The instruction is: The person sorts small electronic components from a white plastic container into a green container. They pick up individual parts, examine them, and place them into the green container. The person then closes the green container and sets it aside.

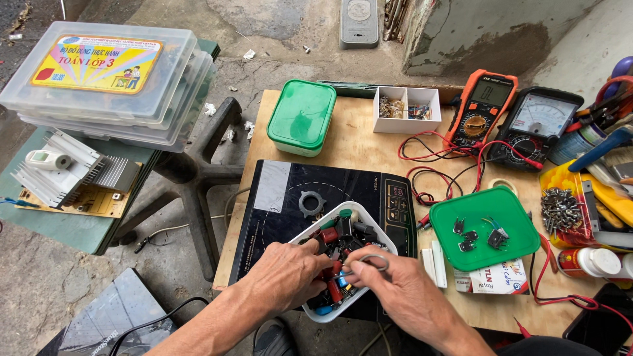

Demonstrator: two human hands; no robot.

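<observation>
Hands (343, 277) inside white tray (379, 235)

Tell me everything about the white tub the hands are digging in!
The white tub is a shallow, rectangular plastic container with rounded corners and no lid on it. It sits tilted across the black glass cooktop on the wooden table. It is packed with small electronic parts in red, black, blue and green. The left hand reaches into it, and the right hand pinches a small grey ring above the pile.
</observation>
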